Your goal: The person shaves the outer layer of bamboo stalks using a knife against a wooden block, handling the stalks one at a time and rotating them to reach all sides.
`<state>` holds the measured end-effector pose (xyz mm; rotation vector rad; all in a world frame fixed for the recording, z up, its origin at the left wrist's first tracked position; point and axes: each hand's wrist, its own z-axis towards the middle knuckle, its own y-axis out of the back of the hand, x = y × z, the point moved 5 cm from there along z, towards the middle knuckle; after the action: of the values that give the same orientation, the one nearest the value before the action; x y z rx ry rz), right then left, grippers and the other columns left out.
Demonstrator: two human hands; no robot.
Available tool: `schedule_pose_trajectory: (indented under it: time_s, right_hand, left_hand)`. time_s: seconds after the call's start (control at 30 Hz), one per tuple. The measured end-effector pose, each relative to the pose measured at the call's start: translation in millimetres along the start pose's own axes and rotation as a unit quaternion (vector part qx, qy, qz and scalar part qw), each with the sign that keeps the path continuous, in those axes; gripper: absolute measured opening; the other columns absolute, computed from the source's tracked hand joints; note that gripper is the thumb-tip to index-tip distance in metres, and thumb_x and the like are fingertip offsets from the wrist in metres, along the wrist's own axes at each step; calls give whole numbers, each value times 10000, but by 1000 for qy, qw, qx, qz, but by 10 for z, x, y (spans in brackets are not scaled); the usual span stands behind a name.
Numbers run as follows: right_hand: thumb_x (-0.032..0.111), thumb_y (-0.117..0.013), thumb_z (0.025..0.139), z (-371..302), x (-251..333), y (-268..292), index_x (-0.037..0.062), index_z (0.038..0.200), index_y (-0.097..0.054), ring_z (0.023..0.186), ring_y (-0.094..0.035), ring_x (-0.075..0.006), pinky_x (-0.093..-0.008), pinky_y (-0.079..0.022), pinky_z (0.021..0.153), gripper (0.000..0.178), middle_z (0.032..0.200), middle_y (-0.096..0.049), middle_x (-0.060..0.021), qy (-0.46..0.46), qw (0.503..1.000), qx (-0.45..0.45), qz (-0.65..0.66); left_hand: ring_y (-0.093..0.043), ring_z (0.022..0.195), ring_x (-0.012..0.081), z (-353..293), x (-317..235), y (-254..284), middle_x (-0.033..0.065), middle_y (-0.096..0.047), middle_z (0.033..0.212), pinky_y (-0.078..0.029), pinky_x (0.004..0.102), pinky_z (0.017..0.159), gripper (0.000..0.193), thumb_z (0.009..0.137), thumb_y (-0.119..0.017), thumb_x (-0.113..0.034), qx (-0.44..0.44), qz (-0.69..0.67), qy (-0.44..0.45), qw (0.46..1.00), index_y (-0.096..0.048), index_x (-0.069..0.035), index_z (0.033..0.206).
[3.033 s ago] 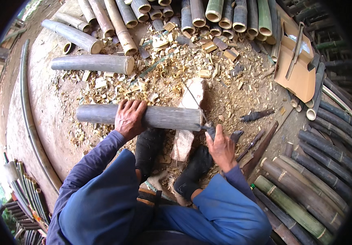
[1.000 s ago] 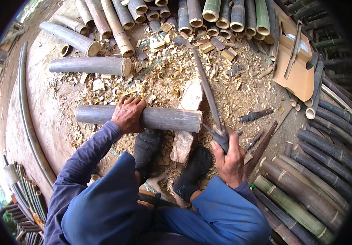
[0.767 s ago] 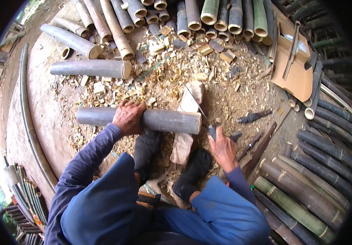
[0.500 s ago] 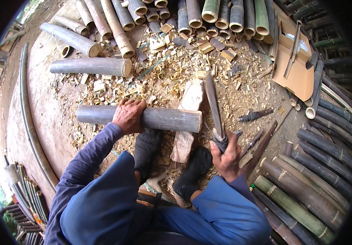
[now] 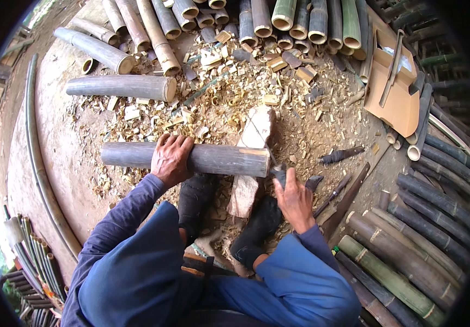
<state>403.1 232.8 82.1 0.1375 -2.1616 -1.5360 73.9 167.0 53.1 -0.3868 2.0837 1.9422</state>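
Observation:
A dark bamboo section (image 5: 224, 160) lies crosswise in front of me, its right end resting on a pale block (image 5: 256, 126). My left hand (image 5: 172, 161) is closed over it left of the middle. At its right end a narrow pale strip shows along the upper edge. My right hand (image 5: 296, 200) is closed round the dark wrapped handle of a machete (image 5: 280, 175). The thin blade points up and left beside the bamboo's right end, seen nearly edge-on, so whether it touches is hard to tell.
Bamboo chips (image 5: 213, 92) litter the ground. Another dark bamboo section (image 5: 120, 88) lies beyond. Cut bamboo poles (image 5: 409, 256) are piled at the right, more at the back. A cardboard box (image 5: 393, 103) stands at the far right, and a saw (image 5: 349, 199) lies near my right hand.
The machete has swung from upright, right of the bamboo, to the left against its end. My right hand moved slightly left and up. A pale strip now shows on the bamboo's upper edge.

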Motion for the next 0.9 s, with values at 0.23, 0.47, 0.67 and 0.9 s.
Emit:
schedule_pose_trajectory:
  time_s: [0.23,0.47,0.67,0.9]
  right_hand:
    - [243,-680,1012,-133,375,574,41,1154,-574,802,-725,-469,-519,-555,651,269,883,-733,-241,9,982,-60,180]
    - [320,-642,1037,-10,-172,-250,33,1182,-539,774,-699,-491,-560,-536,670,338,880,-708,-288,-56,995,25,75]
    - [403,-633,1049,-167,-217,-251,-47,1147,-589,928,-669,-522,-551,-505,779,463,968,-695,-308,-77,965,-93,232]
    - [355,-575,1093,-4,-820,-1076,-1,1133,-578,659,-622,-301,-427,-492,621,359,763,-609,-135,-182,911,-50,367]
  left_hand:
    - [-632,1100,343,-90,55,-1,132,-644,1075,-434,480,1032,581,635,-841,-213,-35,11,0,999,-594,-76,1143]
    - [-633,1101,340,-58,-5,-33,131,-653,1108,-430,480,1034,589,646,-818,-189,-55,23,-14,998,-595,-71,1178]
    - [-561,1274,331,-88,-22,138,113,-602,1292,-433,495,1070,866,614,-890,-235,8,20,5,1000,-533,-122,1395]
    - [-646,1163,316,31,165,37,102,-659,1124,-477,488,992,660,628,-870,-279,152,17,-11,988,-593,-104,1201]
